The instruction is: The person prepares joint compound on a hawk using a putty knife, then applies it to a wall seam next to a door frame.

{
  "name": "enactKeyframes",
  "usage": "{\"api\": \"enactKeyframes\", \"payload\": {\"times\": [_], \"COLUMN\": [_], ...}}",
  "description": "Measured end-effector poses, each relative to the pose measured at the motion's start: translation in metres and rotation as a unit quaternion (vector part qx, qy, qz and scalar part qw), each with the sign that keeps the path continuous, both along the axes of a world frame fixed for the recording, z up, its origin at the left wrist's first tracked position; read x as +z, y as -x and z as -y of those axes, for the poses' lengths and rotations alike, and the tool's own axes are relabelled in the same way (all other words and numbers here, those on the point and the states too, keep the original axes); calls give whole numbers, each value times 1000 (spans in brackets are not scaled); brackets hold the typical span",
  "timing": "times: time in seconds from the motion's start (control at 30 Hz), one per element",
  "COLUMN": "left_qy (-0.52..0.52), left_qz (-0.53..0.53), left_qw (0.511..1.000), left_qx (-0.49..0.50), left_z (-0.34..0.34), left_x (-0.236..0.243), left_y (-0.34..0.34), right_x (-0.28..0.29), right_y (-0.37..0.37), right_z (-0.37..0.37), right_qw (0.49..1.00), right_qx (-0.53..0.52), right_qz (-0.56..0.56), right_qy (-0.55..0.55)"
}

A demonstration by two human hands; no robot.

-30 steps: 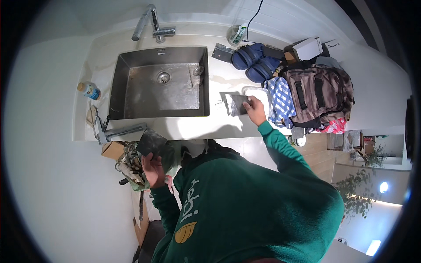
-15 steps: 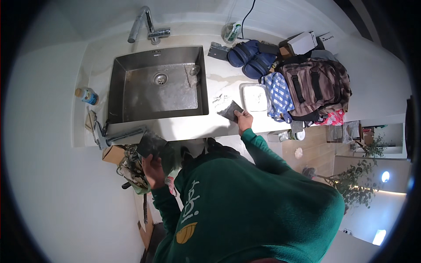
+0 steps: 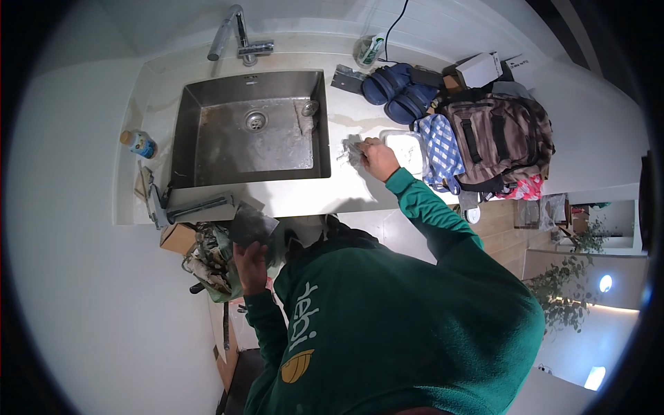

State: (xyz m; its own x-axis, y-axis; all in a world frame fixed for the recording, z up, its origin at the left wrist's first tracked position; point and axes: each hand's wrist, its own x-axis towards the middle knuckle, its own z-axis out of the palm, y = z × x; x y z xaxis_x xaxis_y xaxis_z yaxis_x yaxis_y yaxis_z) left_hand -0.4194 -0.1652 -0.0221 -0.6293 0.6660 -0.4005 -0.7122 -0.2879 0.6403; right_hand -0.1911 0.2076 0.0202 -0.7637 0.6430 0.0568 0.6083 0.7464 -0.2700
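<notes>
My left hand (image 3: 251,266) is closed on the lower edge of a dark square flat scraper (image 3: 253,224), held up just in front of the counter's front edge. On the counter right of the sink, my right hand (image 3: 380,159) pinches a second flat scraper (image 3: 355,151), turned nearly edge-on and partly covered by the fingers. Its edge is at a patch of white filler (image 3: 344,153) on the worktop; whether it touches, I cannot tell. Beside that hand stands a white tub (image 3: 413,171) holding white material, partly hidden by the wrist.
The steel sink (image 3: 320,138) and tap (image 3: 243,41) are at the left. A bottle (image 3: 140,144) and a long grey tool (image 3: 200,208) lie left. Behind are another dark plate (image 3: 348,79) and blue slides (image 3: 389,84). A checked cloth bag (image 3: 440,149) and backpack (image 3: 494,135) crowd the right.
My right hand has moved away from me and slightly left, tilting its scraper from flat-facing to nearly edge-on at the white patch. The left hand's scraper has shifted slightly right.
</notes>
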Motion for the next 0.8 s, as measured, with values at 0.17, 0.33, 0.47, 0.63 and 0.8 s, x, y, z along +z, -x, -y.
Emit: {"api": "enactKeyframes", "payload": {"times": [0.17,0.33,0.47,0.63,0.8], "left_qy": [12,40,33,19,11], "left_qz": [-37,-38,0,3,14], "left_qw": [998,997,999,1000,1000], "left_qx": [-50,-51,-24,-5,19], "left_z": [-15,-17,-16,-10,-6], "left_x": [27,24,13,6,1], "left_y": [-8,-9,-8,-3,-4], "right_x": [-7,-18,-53,-15,-18], "right_y": [-1,-16,-41,-40,-16], "right_z": [5,29,43,14,-7], "right_qw": [999,994,984,986,982], "right_qx": [20,90,144,145,154], "right_qz": [-36,2,46,74,80], "right_qy": [-20,-65,-99,-26,-80]}}
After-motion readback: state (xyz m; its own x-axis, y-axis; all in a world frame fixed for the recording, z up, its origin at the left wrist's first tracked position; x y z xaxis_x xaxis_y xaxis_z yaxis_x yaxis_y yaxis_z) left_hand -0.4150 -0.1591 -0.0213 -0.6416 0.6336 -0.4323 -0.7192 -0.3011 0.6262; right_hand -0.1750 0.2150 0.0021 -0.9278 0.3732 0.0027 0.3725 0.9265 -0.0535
